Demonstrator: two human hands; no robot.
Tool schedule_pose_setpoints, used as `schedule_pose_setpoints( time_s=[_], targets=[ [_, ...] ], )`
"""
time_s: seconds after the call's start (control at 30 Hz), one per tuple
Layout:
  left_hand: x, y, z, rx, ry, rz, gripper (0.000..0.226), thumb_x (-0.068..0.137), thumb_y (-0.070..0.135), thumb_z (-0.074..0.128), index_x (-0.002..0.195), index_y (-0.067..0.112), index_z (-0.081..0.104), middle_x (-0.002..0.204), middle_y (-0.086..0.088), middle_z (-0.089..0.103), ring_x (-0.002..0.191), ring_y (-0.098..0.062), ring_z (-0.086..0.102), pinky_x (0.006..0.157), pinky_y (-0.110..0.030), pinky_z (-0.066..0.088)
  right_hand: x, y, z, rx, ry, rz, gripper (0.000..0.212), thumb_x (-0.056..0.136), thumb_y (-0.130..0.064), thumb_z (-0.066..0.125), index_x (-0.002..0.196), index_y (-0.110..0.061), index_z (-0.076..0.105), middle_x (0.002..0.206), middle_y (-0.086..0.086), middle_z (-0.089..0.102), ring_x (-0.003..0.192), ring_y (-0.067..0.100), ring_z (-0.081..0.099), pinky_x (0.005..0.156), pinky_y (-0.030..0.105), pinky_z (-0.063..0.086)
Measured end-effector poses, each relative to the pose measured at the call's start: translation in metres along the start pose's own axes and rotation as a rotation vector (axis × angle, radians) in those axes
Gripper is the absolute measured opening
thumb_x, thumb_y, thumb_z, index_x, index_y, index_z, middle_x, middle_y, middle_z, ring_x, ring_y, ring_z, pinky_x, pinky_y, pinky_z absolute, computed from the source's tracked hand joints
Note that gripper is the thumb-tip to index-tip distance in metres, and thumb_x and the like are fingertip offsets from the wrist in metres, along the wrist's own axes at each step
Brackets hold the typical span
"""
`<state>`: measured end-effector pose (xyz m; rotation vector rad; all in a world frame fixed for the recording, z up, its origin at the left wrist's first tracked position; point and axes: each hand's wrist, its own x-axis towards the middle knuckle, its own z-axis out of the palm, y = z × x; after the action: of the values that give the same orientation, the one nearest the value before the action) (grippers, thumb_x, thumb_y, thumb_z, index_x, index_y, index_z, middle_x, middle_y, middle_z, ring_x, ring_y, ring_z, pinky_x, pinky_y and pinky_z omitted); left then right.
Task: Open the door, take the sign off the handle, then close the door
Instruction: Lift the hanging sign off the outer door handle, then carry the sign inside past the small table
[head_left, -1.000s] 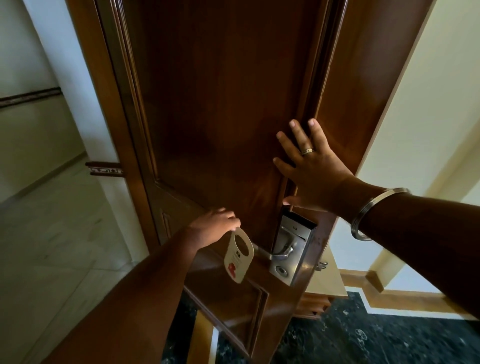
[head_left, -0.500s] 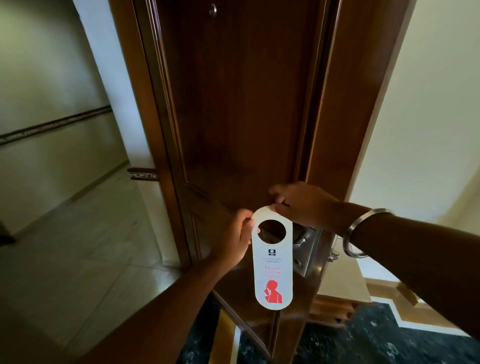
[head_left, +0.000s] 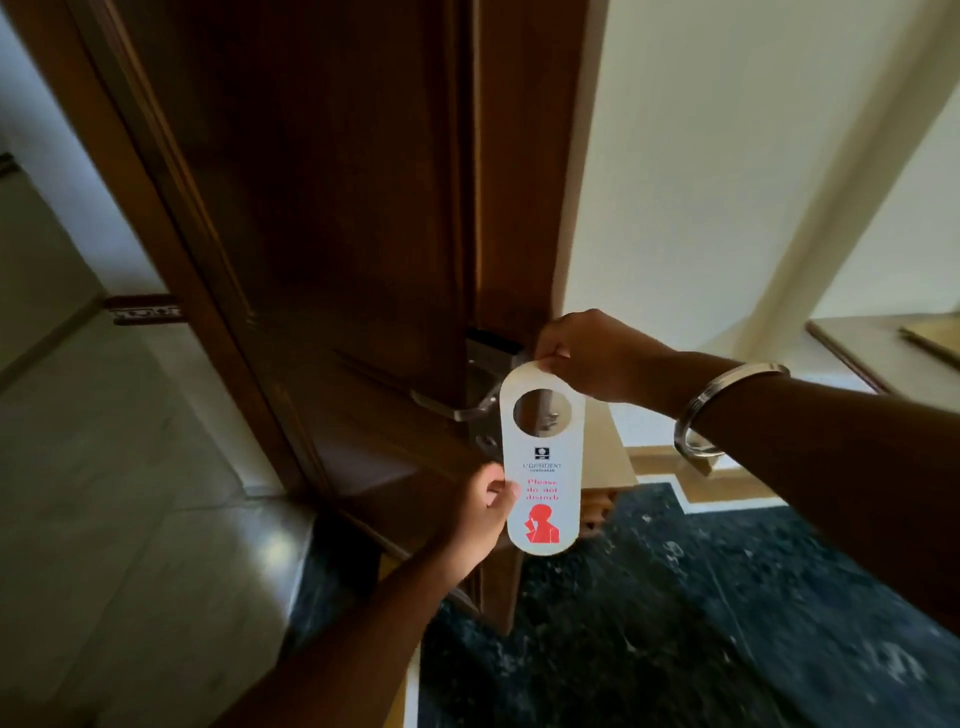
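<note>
A white door-hanger sign (head_left: 543, 467) with red "Please do not disturb" lettering and a red figure hangs upright in the air, clear of the handle. My right hand (head_left: 592, 358) pinches its top edge above the round hole. My left hand (head_left: 485, 506) grips its left side near the lettering. Behind the sign the dark wooden door (head_left: 322, 218) stands open, seen edge-on. Its silver lever handle (head_left: 457, 410) and metal lock plate (head_left: 488, 364) sit just left of the sign, partly hidden by it.
The brown door frame (head_left: 156, 208) runs along the left, with a pale tiled corridor floor (head_left: 104, 467) beyond. Dark speckled stone floor (head_left: 675, 597) lies below. A cream wall (head_left: 727, 182) and a ledge (head_left: 883, 353) are on the right. A steel bangle (head_left: 722, 410) circles my right wrist.
The sign has come off the handle and shifted right. My right hand left the door face and took the sign's top, while my left hand slid down to the sign's side.
</note>
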<state>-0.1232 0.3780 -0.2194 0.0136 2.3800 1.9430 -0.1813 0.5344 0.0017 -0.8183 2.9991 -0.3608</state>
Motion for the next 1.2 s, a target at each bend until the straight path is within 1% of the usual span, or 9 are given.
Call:
schedule_pose_setpoints(
  time_s=[0.13, 0.23, 0.43, 0.57, 0.73, 0.83, 0.97, 1.1, 1.2],
  targets=[
    [0.017, -0.002, 0.073, -0.012, -0.072, -0.045, 0.006, 0.095, 0.013, 0.06, 0.094, 0.019, 0.061, 0.105, -0.012, 0.071, 0.101, -0.028, 0.067, 0.083, -0.044, 0.056, -0.018, 0.069, -0.004, 0.008, -0.046, 0.08, 0.019, 0.094, -0.02, 0.054, 0.098, -0.013, 0.071, 0.109, 0.005, 0.068, 0.099, 0.023, 0.06, 0.082, 0.03, 0.045],
    [0.042, 0.009, 0.122, 0.036, -0.033, -0.082, 0.011, 0.093, 0.018, 0.061, 0.084, 0.022, 0.06, 0.098, -0.009, 0.072, 0.095, -0.026, 0.069, 0.082, -0.053, 0.058, -0.018, 0.125, -0.011, 0.016, -0.071, 0.123, 0.016, 0.092, -0.02, 0.055, 0.092, -0.015, 0.071, 0.102, 0.004, 0.069, 0.096, 0.024, 0.061, 0.082, 0.033, 0.048],
    [0.117, 0.043, 0.194, 0.148, 0.02, -0.119, 0.019, 0.094, 0.024, 0.061, 0.105, 0.008, 0.062, 0.116, -0.01, 0.07, 0.101, -0.021, 0.067, 0.081, -0.043, 0.06, 0.008, 0.233, -0.017, 0.031, -0.016, 0.085, 0.02, 0.093, -0.015, 0.051, 0.093, -0.008, 0.07, 0.099, 0.008, 0.07, 0.091, 0.025, 0.061, 0.074, 0.032, 0.046],
    [0.162, 0.047, 0.225, 0.093, 0.154, -0.21, 0.023, 0.092, 0.024, 0.065, 0.109, 0.009, 0.062, 0.115, -0.009, 0.07, 0.099, -0.021, 0.068, 0.08, -0.041, 0.061, 0.042, 0.295, -0.004, 0.139, 0.039, 0.088, 0.015, 0.09, -0.015, 0.052, 0.083, -0.021, 0.064, 0.093, 0.002, 0.065, 0.083, 0.021, 0.057, 0.068, 0.029, 0.039],
    [0.214, 0.019, 0.242, 0.102, 0.266, -0.32, 0.026, 0.089, 0.023, 0.069, 0.109, 0.007, 0.066, 0.11, -0.007, 0.072, 0.096, -0.021, 0.069, 0.082, -0.044, 0.06, 0.1, 0.355, 0.033, 0.209, -0.005, 0.123, 0.039, 0.077, 0.004, 0.04, 0.087, -0.025, 0.065, 0.089, -0.003, 0.058, 0.079, 0.02, 0.056, 0.057, 0.025, 0.037],
    [0.251, -0.006, 0.245, 0.098, 0.33, -0.391, 0.012, 0.091, 0.022, 0.066, 0.102, 0.016, 0.066, 0.109, -0.004, 0.072, 0.092, -0.018, 0.068, 0.082, -0.039, 0.06, 0.138, 0.382, 0.062, 0.207, -0.028, 0.122, 0.039, 0.077, 0.004, 0.04, 0.089, -0.021, 0.067, 0.093, 0.002, 0.063, 0.08, 0.022, 0.057, 0.064, 0.029, 0.043],
    [0.324, -0.037, 0.251, 0.005, 0.341, -0.48, 0.01, 0.091, 0.015, 0.063, 0.097, 0.022, 0.066, 0.109, -0.004, 0.073, 0.091, -0.018, 0.068, 0.076, -0.032, 0.059, 0.196, 0.423, 0.097, 0.188, -0.016, 0.139, 0.036, 0.078, 0.004, 0.042, 0.099, -0.011, 0.068, 0.101, 0.012, 0.068, 0.09, 0.031, 0.062, 0.077, 0.04, 0.052],
    [0.402, -0.074, 0.257, -0.004, 0.307, -0.575, 0.012, 0.091, 0.012, 0.063, 0.098, 0.022, 0.066, 0.108, -0.005, 0.072, 0.09, -0.017, 0.068, 0.075, -0.032, 0.059, 0.253, 0.479, 0.139, 0.264, -0.005, 0.243, 0.035, 0.082, 0.003, 0.041, 0.101, -0.01, 0.067, 0.105, 0.013, 0.069, 0.097, 0.031, 0.061, 0.08, 0.035, 0.048],
    [0.446, -0.097, 0.262, 0.041, 0.269, -0.62, 0.013, 0.089, 0.01, 0.064, 0.101, 0.016, 0.067, 0.106, -0.008, 0.072, 0.092, -0.022, 0.068, 0.08, -0.039, 0.06, 0.284, 0.517, 0.173, 0.305, -0.039, 0.309, 0.034, 0.084, 0.002, 0.041, 0.102, -0.011, 0.067, 0.109, 0.014, 0.069, 0.101, 0.031, 0.061, 0.081, 0.03, 0.043]
  ],
)
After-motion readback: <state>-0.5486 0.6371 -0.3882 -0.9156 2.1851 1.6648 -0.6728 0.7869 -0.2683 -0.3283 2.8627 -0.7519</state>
